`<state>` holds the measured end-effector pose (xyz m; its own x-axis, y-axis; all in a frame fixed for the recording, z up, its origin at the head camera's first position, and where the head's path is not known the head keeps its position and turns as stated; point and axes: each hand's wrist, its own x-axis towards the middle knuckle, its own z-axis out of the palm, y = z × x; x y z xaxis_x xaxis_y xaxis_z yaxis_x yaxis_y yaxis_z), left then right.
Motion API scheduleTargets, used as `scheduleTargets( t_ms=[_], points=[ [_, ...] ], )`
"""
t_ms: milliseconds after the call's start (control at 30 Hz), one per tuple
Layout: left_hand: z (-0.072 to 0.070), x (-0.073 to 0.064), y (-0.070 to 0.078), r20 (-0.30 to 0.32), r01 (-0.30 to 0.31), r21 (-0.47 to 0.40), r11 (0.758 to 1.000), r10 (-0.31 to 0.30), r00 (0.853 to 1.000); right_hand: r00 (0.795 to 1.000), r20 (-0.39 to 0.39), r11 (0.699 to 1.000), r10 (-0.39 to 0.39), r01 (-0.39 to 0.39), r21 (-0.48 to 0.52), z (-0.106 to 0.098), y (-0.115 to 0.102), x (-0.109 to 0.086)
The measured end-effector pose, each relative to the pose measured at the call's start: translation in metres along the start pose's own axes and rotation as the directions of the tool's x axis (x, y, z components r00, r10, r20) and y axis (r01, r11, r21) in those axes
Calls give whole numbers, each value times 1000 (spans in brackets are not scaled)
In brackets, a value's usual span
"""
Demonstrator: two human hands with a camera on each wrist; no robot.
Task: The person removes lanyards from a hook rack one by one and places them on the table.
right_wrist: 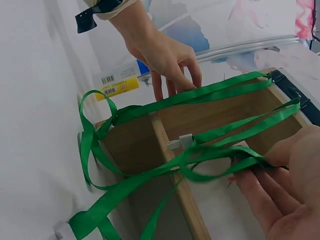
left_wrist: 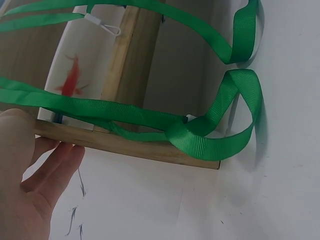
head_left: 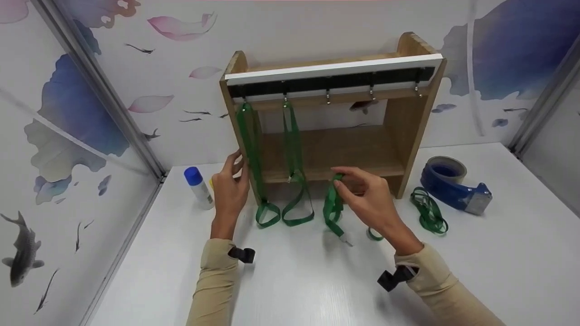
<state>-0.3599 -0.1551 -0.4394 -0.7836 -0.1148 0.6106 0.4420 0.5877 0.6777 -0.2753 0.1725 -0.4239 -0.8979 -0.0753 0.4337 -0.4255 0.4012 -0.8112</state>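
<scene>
Hanging step judged in hand: green lanyard [head_left: 333, 203] is pinched by right hand [head_left: 369, 194], held in front of wooden hook rack [head_left: 410, 131], at 6 o'clock from bare third hook [head_left: 328, 97]. First two hooks [head_left: 286, 96], rack's 10 o'clock, are already loaded with hung lanyards [head_left: 294, 149]. Left side panel [left_wrist: 110, 142] is touched at rack's 8 o'clock by left hand [head_left: 231, 190], fingers loosely extended, nothing grasped. Lift toward 12 o'clock, loop seated over hook, is probably called for next. Coiled lanyard [head_left: 428, 210]: rack's 4 o'clock.
</scene>
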Motion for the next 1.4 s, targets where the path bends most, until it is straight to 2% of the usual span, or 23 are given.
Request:
scheduleTargets(
  t_ms=[100, 167, 267, 300, 333, 400, 500, 567, 633, 733, 833, 900, 967, 1100, 1267, 1400],
  points=[
    [0, 1, 0, -3, -6, 7, 1000, 6, 1000, 988, 110, 994, 111, -112, -1, 1, 6, -1],
    [0, 1, 0, -6, -12, 10, 1000, 12, 1000, 962, 189, 980, 196, -198, -7, 3, 13, -1],
    [1, 1, 0, -9, -11, 15, 1000, 11, 1000, 912, 283, 954, 297, -295, -52, 8, 25, -4],
    [1, 1, 0, -9, -11, 15, 1000, 11, 1000, 900, 298, 948, 318, -309, -79, 11, 29, -5],
    [1, 1, 0, -9, -9, 15, 1000, 9, 1000, 897, 308, 948, 318, -299, -108, 13, 33, -6],
    [1, 0, 0, -10, -7, 16, 1000, 7, 1000, 903, 315, 953, 293, -250, -171, 18, 40, -9],
    [1, 1, 0, -11, -14, 14, 1000, 14, 1000, 934, 277, 947, 225, -142, -289, 23, 44, -14],
    [2, 1, 0, -11, -20, 13, 1000, 20, 1000, 948, 247, 922, 202, -99, -375, 25, 44, -18],
    [2, 1, 0, -11, -25, 10, 1000, 25, 1000, 952, 218, 887, 217, -99, -452, 27, 40, -21],
    [1, 1, -1, -15, -29, 7, 1000, 29, 999, 933, 215, 839, 290, -140, -526, 30, 32, -26],
    [2, 1, -2, -21, -31, 13, 999, 32, 999, 895, 247, 809, 371, -181, -559, 35, 23, -33],
    [2, 0, -2, -21, -31, 13, 999, 31, 999, 879, 281, 797, 384, -162, -583, 40, 19, -37],
    [2, 0, -2, -19, -30, 12, 999, 31, 999, 878, 309, 796, 366, -123, -593, 46, 16, -43],
    [2, 0, -1, -17, -25, 10, 1000, 25, 1000, 900, 320, 817, 295, -64, -573, 52, 15, -46],
    [3, 1, -1, -12, -15, 13, 1000, 16, 1000, 934, 231, 832, 274, -110, -543, 52, 26, -34],
    [2, 0, -2, -13, -6, 18, 1000, 6, 1000, 945, 153, 838, 289, -172, -518, 51, 40, -22]
  ],
)
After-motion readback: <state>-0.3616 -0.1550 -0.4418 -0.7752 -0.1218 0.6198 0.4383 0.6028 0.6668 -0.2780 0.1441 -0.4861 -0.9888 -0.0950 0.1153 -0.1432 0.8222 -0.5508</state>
